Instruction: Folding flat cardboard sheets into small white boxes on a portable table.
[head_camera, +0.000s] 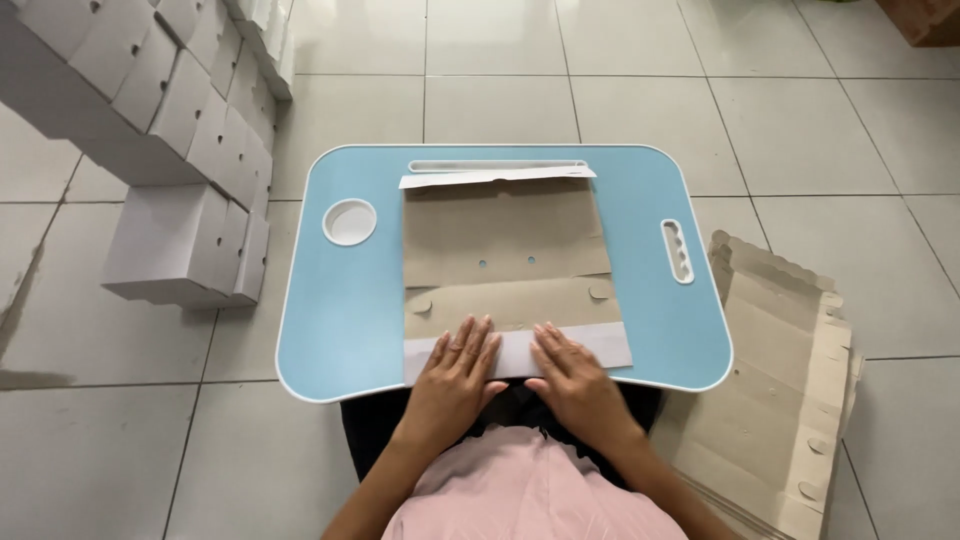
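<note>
A flat brown cardboard box blank lies on a light blue lap table, with white flaps folded over at its far and near edges. My left hand and my right hand press flat, side by side, on the near white flap at the table's front edge. Fingers of both hands are spread and point away from me. Neither hand grips anything.
Stacks of folded white boxes stand on the tiled floor at the left. A pile of flat cardboard blanks lies on the floor at the right. The table has a round cup recess and a slotted handle.
</note>
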